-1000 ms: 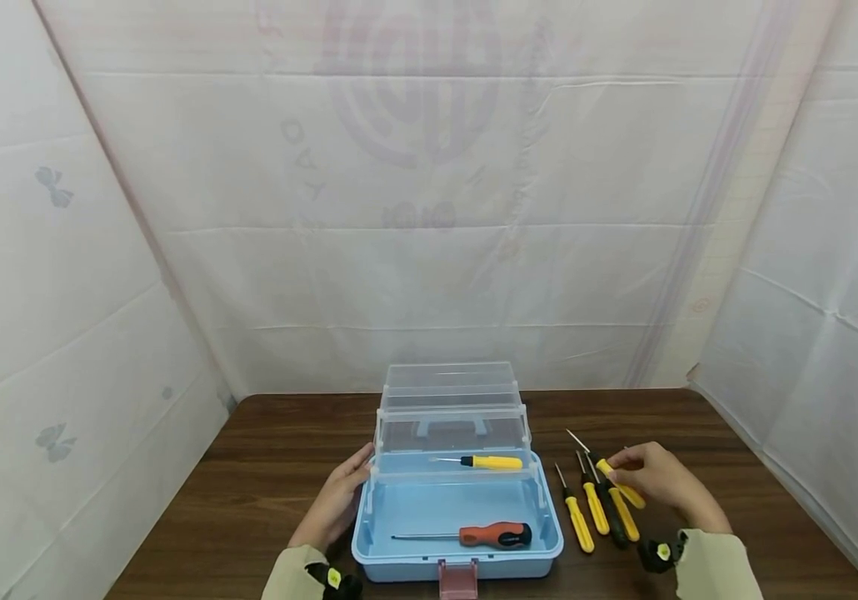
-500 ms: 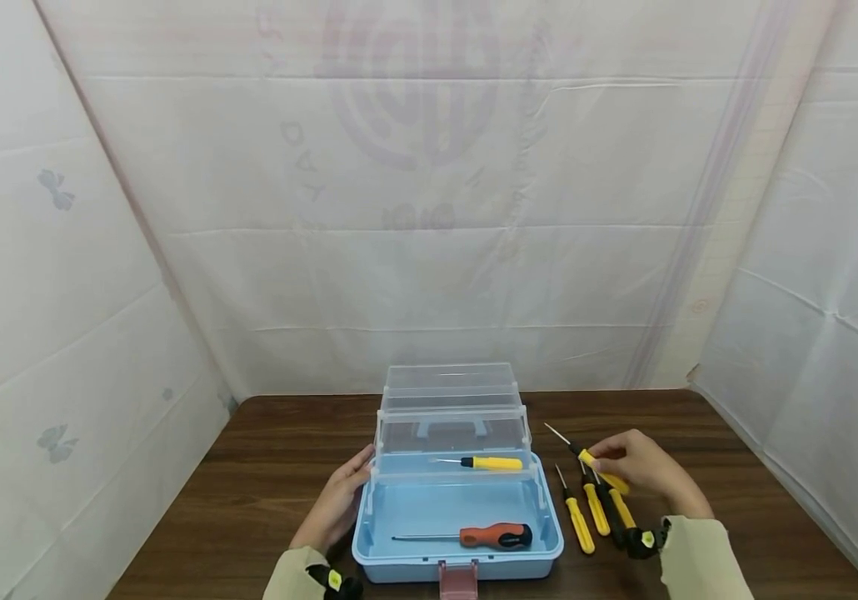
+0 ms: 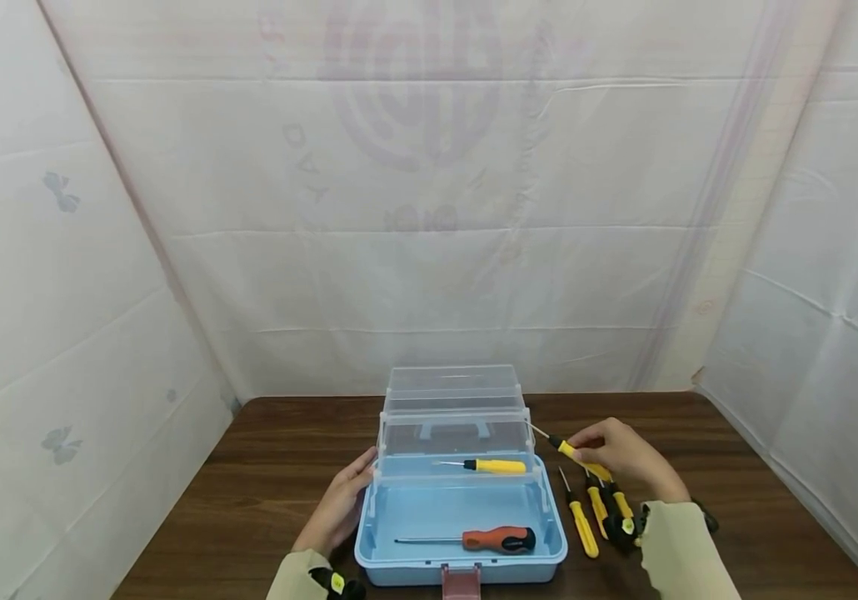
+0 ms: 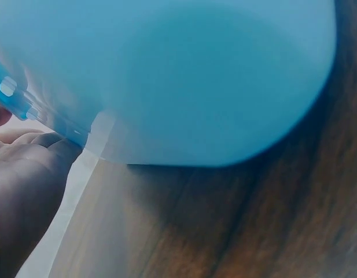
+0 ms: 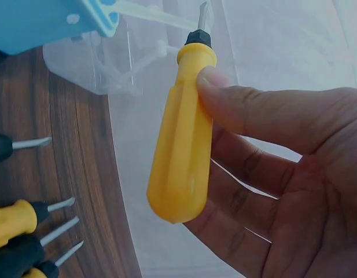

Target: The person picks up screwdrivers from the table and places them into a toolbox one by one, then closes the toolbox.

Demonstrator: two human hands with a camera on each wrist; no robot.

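My right hand (image 3: pixel 621 454) pinches a yellow-handled screwdriver (image 5: pixel 181 139) between thumb and fingers. Its thin shaft points toward the raised clear lid (image 3: pixel 455 392) of a light blue toolbox (image 3: pixel 459 573). In the right wrist view the handle hangs below the thumb, beside the spread fingers. My left hand (image 3: pixel 336 504) rests against the toolbox's left side near the hinge, its fingers fairly straight. In the left wrist view the blue wall hides part of that hand. Inside the box lie an orange-and-black screwdriver (image 3: pixel 500 539) and, seen through the clear lid part, a yellow screwdriver (image 3: pixel 500 467).
Right of the toolbox, a yellow screwdriver (image 3: pixel 583 528) lies on the dark wooden table (image 3: pixel 264 475). Several more, yellow or black, lie bunched under my right wrist, among them a black-handled screwdriver (image 5: pixel 19 255). Pale sheeting (image 3: pixel 429 283) stands behind the table and at both sides.
My right hand has lifted the yellow screwdriver off the bunch and carried it left and toward the back, closer to the toolbox lid. My left hand and the box stay in place.
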